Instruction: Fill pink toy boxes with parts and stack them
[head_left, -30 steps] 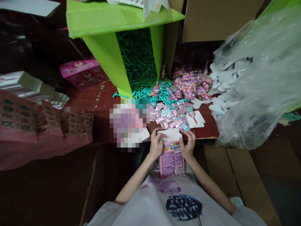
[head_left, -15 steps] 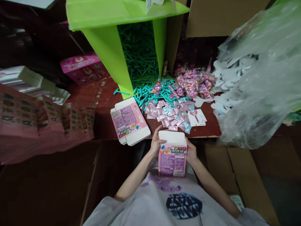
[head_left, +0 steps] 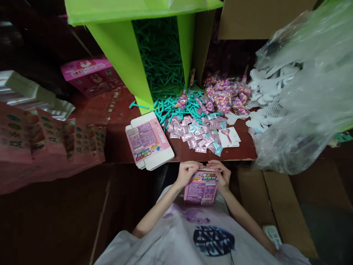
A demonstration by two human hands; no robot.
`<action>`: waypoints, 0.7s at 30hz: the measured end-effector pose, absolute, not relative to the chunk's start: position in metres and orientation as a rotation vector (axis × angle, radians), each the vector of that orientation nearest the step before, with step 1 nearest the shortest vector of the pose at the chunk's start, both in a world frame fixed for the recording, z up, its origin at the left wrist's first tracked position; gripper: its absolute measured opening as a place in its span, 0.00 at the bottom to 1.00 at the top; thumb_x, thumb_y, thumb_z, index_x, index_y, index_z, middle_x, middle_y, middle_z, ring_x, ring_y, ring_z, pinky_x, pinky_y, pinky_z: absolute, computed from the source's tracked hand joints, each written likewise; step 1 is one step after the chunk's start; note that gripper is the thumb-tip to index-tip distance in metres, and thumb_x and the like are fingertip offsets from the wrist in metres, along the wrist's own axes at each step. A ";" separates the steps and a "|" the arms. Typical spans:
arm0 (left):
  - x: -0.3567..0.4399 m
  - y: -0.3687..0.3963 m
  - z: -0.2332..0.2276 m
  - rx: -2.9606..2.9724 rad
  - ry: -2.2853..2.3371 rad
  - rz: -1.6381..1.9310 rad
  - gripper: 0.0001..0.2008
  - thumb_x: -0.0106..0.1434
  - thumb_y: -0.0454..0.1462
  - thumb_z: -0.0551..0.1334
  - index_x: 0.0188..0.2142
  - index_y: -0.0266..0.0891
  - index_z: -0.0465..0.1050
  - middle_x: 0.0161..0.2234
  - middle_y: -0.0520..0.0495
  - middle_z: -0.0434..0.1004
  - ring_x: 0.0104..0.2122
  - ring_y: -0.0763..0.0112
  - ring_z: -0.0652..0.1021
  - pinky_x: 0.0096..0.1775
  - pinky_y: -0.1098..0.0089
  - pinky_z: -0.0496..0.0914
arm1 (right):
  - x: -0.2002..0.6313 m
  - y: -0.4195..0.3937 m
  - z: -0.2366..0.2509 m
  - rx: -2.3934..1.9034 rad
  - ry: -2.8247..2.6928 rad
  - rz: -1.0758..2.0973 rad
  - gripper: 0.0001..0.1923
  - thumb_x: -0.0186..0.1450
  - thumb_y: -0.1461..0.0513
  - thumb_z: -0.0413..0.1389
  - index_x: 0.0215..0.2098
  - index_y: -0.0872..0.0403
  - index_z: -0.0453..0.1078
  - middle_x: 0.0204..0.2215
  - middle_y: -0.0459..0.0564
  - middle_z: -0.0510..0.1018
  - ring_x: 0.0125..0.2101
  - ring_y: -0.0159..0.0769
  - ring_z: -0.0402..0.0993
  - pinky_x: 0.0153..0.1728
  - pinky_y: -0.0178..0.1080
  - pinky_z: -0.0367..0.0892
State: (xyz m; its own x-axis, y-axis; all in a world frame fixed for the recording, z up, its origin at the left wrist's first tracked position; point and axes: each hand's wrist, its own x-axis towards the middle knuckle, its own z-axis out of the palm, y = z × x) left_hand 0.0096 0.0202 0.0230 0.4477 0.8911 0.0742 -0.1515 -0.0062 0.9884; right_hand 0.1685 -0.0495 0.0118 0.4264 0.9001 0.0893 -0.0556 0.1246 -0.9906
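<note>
A pink and purple printed carton is held upright against my lap, just below the table edge. My left hand grips its top left corner, fingers bent over the upper edge. On the other side my right hand is closed on the top right corner. Both sets of fingertips meet near the carton's top flap, which they largely cover. A flattened carton of the same print lies on the table to the left. Small pink and blue sachets are heaped straight ahead, beside white cards.
Teal plastic hammers spill from a lime-green box. Bagged colourful beads and white perforated pieces lie to the right, by a clear plastic bag. Pink cartons stand at left, and a pink box sits behind.
Both hands have moved from the carton's sides up to its top edge. The white top flap, upright before, is now folded down under the fingers. The view has shifted slightly.
</note>
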 end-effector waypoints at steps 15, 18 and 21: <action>-0.031 0.018 0.034 1.549 0.779 0.725 0.10 0.57 0.41 0.66 0.36 0.37 0.79 0.45 0.38 0.78 0.44 0.60 0.78 0.46 0.62 0.71 | 0.192 -0.065 -0.004 -1.377 -1.138 1.108 0.09 0.52 0.60 0.64 0.33 0.50 0.77 0.46 0.54 0.77 0.47 0.48 0.74 0.48 0.50 0.70; -0.053 0.022 0.059 1.760 0.923 0.542 0.15 0.53 0.40 0.67 0.40 0.37 0.77 0.43 0.40 0.79 0.40 0.62 0.79 0.42 0.66 0.72 | 0.188 -0.063 -0.005 -1.396 -1.090 1.321 0.26 0.52 0.56 0.64 0.50 0.47 0.72 0.46 0.55 0.78 0.43 0.49 0.76 0.43 0.50 0.74; -0.075 0.026 0.102 2.039 1.030 0.320 0.28 0.45 0.41 0.70 0.47 0.39 0.73 0.36 0.45 0.80 0.32 0.63 0.79 0.34 0.69 0.71 | 0.178 -0.040 0.010 -1.379 -1.306 1.392 0.24 0.48 0.53 0.65 0.43 0.46 0.76 0.34 0.55 0.81 0.31 0.51 0.79 0.32 0.49 0.77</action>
State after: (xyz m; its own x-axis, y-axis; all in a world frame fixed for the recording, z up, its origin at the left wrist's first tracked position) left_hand -0.0747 0.0256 0.1018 0.6347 0.7625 -0.1257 0.5565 -0.3381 0.7589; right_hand 0.1780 -0.0404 0.0100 -0.1208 0.9727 -0.1980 0.1360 -0.1814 -0.9740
